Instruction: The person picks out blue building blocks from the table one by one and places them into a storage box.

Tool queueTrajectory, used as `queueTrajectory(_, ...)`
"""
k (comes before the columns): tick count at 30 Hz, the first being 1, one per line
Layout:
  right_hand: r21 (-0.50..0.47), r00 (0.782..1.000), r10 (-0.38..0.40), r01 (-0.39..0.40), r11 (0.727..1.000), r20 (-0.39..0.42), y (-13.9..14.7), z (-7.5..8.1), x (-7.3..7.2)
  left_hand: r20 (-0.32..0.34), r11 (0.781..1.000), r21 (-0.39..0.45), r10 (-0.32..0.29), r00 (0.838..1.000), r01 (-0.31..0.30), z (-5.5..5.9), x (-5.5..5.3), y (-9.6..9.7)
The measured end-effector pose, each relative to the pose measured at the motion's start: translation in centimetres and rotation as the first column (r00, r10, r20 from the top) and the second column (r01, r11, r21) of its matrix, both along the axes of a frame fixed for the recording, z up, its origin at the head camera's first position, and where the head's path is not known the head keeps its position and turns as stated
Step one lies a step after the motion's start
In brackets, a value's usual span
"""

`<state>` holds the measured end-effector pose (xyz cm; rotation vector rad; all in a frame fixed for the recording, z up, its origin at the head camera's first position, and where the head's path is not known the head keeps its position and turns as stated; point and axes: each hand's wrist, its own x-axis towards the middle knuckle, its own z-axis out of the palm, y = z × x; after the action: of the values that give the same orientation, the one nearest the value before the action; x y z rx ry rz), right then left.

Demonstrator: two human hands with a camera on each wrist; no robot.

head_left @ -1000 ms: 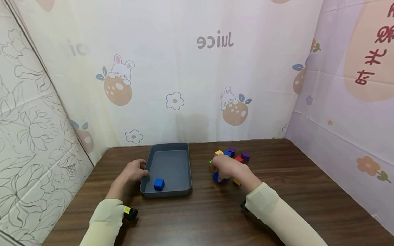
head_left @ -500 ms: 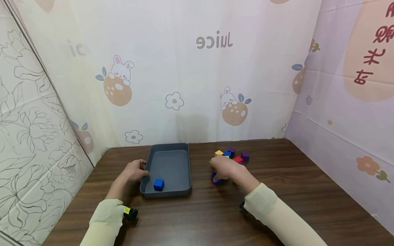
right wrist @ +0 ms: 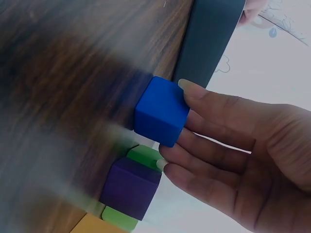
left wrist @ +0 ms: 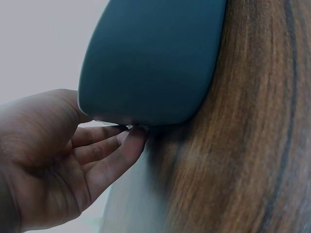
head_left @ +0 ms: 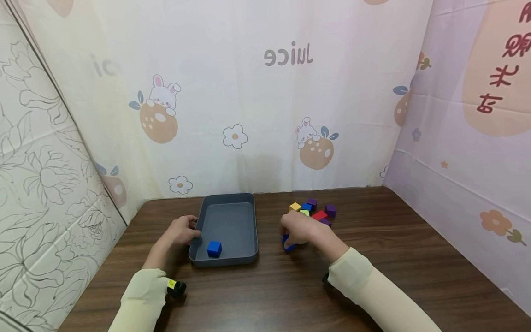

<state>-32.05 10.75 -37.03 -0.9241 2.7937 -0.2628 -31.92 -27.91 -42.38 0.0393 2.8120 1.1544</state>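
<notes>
My right hand (head_left: pixel 299 227) pinches a blue cube (right wrist: pixel 163 109) between thumb and fingers, low over the wooden table just right of the tray. Close by its fingertips in the right wrist view are a purple cube (right wrist: pixel 130 188) and a green cube (right wrist: pixel 146 158). At the left stands a grey rectangular tray (head_left: pixel 254 221); my left hand (head_left: pixel 183 230) grips its left side, thumb at the rim and fingers against the outside. Inside the tray, near its front left corner, lies another blue cube (head_left: pixel 214 249).
Behind the right hand sits a loose cluster with a yellow cube (head_left: pixel 295 207), a blue cube (head_left: pixel 306 207), a red block (head_left: pixel 319 216) and purple cubes (head_left: pixel 330 210). A patterned curtain (head_left: pixel 265 92) hangs along the table's back edge.
The right hand has drawn the blue cube a little to the left, toward the tray. More of the red and purple blocks behind it now shows. The left hand has stayed on the tray.
</notes>
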Motion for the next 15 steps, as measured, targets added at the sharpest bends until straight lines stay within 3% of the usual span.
queueTrajectory(15, 0.01, 1.0, -0.004, 0.004, 1.0, 0.028, -0.36, -0.68, -0.32, -0.005, 1.0, -0.007, -0.006, 1.0, 0.006, -0.09, 0.06, -0.03)
